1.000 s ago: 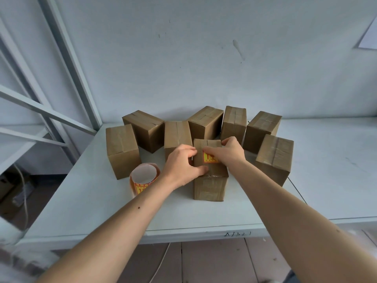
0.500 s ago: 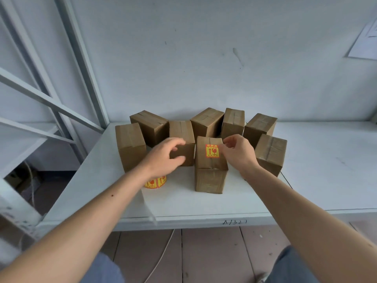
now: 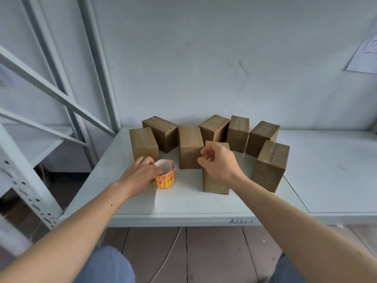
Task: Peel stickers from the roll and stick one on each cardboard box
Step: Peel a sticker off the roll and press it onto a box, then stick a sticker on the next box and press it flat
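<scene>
Eight sealed cardboard boxes stand on a white shelf board (image 3: 234,203), seven in a loose arc and one, the front box (image 3: 214,184), nearer the edge. The sticker roll (image 3: 165,176), yellow with red print, sits upright on the board just left of the front box and before the leftmost box (image 3: 142,142). The left hand (image 3: 140,172) grips the roll, fingers curled over its rim. The right hand (image 3: 219,162) hovers over the front box, hiding its top; fingers curled, thumb and forefinger close together, apparently holding nothing, though the view there is poor. A paper sheet (image 3: 364,56) hangs on the wall at upper right.
</scene>
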Tool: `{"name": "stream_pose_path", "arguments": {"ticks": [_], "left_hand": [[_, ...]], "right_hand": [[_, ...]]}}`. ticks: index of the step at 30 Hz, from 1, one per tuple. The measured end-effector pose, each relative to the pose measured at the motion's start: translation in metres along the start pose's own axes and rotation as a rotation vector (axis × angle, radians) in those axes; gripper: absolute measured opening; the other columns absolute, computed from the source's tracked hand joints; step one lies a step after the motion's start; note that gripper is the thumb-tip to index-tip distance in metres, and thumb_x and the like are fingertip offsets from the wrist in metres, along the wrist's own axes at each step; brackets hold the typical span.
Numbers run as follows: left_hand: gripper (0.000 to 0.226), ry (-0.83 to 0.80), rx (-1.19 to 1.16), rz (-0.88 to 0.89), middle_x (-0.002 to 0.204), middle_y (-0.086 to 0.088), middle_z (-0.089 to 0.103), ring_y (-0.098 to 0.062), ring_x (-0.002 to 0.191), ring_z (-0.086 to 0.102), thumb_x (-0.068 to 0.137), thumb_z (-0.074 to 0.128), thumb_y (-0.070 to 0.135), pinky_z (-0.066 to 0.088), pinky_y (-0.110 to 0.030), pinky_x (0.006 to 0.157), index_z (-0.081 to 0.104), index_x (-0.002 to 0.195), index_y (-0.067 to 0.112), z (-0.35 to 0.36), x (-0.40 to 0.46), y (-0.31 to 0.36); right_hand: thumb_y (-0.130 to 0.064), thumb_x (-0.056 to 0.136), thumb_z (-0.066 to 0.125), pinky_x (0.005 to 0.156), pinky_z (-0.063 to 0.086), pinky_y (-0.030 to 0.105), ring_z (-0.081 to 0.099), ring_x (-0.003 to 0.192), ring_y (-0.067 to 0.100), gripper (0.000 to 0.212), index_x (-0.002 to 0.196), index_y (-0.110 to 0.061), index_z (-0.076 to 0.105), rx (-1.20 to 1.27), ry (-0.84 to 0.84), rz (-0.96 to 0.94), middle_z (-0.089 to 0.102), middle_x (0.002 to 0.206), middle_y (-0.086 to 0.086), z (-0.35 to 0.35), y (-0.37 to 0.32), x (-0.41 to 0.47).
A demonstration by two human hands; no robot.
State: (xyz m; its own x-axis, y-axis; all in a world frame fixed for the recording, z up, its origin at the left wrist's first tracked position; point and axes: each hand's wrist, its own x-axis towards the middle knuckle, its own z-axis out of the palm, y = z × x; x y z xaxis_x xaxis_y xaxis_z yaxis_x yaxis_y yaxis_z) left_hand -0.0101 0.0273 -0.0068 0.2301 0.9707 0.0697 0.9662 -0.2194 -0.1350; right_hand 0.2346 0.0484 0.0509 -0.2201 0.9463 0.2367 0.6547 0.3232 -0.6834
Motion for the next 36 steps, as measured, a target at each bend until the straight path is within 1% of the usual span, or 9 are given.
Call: {"name": "stream_pose_path", "arguments": {"ticks": [5,8,10,14,16,22,28,32,36], "left_hand": [[0.028,0.02,-0.327,-0.047,0.112,0.003,0.061,-0.019,0.111,0.049,0.091,0.059,0.036,0.037,-0.034,0.093,0.063,0.119,0.033,-0.008,0.007,-0.003],[0.024,-0.021,-0.61,-0.09,0.102,0.005,0.071,-0.011,0.095,0.063,0.09,0.063,0.036,0.049,-0.033,0.086,0.069,0.11,0.025,-0.017,0.008,-0.002],[0.02,-0.02,-0.747,-0.108,0.097,0.006,0.071,-0.007,0.086,0.066,0.088,0.065,0.034,0.053,-0.029,0.075,0.072,0.102,0.021,-0.023,0.01,0.0],[0.011,0.054,-0.983,-0.068,0.089,-0.002,0.073,-0.018,0.083,0.069,0.085,0.071,0.022,0.054,-0.039,0.074,0.074,0.091,0.015,-0.033,0.014,0.006],[0.005,0.062,-1.087,-0.048,0.087,0.0,0.075,-0.015,0.084,0.07,0.084,0.071,0.018,0.054,-0.035,0.077,0.074,0.087,0.017,-0.037,0.015,0.01],[0.016,0.039,-1.167,0.0,0.092,-0.001,0.075,-0.018,0.093,0.068,0.077,0.074,0.019,0.056,-0.035,0.084,0.077,0.091,0.013,-0.043,0.018,0.018],[0.023,0.035,-1.14,0.007,0.089,-0.001,0.075,-0.022,0.091,0.069,0.072,0.075,0.031,0.056,-0.043,0.083,0.077,0.089,0.016,-0.038,0.024,0.02],[0.013,0.05,-1.137,-0.005,0.084,0.005,0.075,-0.011,0.084,0.07,0.073,0.072,0.034,0.056,-0.033,0.077,0.075,0.082,0.026,-0.034,0.027,0.023],[0.012,0.076,-1.058,-0.053,0.083,0.005,0.073,-0.008,0.081,0.069,0.081,0.071,0.029,0.056,-0.028,0.073,0.075,0.084,0.018,-0.033,0.027,0.022]], "right_hand": [[-0.014,0.085,0.063,0.065,0.044,0.017,0.055,0.071,0.004,0.009,0.092,-0.017,0.068,0.024,0.06,-0.067,0.062,0.079,-0.011,0.0,-0.006,-0.002],[-0.014,0.085,0.062,0.061,0.046,0.021,0.052,0.066,0.003,0.007,0.09,-0.016,0.067,0.036,0.166,-0.132,0.059,0.074,-0.014,0.004,-0.011,-0.002],[-0.015,0.085,0.065,0.057,0.042,0.017,0.051,0.064,0.002,0.007,0.091,-0.016,0.067,0.019,0.136,-0.177,0.059,0.075,-0.012,0.007,-0.015,-0.003],[-0.024,0.083,0.073,0.059,0.039,0.013,0.056,0.072,0.004,0.025,0.105,-0.015,0.069,-0.102,-0.032,-0.177,0.07,0.096,-0.002,0.022,-0.011,0.001],[-0.032,0.082,0.074,0.062,0.044,0.014,0.06,0.083,0.006,0.038,0.115,-0.016,0.065,-0.08,-0.059,-0.131,0.067,0.109,-0.001,0.026,-0.007,0.004],[-0.036,0.081,0.075,0.082,0.057,0.027,0.065,0.096,0.009,0.042,0.119,-0.02,0.065,-0.014,-0.127,-0.126,0.069,0.113,-0.002,0.026,-0.001,0.008],[-0.03,0.077,0.08,0.076,0.058,0.022,0.068,0.088,0.007,0.031,0.102,-0.017,0.067,0.086,-0.07,-0.054,0.071,0.101,-0.004,0.024,0.005,0.006],[-0.028,0.08,0.077,0.073,0.058,0.022,0.068,0.085,0.008,0.019,0.09,-0.016,0.067,0.1,-0.049,-0.027,0.072,0.097,-0.001,0.023,0.007,0.004],[-0.026,0.083,0.075,0.062,0.049,0.015,0.064,0.078,0.006,0.013,0.087,-0.015,0.068,0.109,-0.058,-0.022,0.069,0.089,-0.003,0.018,0.008,0.006]]}}
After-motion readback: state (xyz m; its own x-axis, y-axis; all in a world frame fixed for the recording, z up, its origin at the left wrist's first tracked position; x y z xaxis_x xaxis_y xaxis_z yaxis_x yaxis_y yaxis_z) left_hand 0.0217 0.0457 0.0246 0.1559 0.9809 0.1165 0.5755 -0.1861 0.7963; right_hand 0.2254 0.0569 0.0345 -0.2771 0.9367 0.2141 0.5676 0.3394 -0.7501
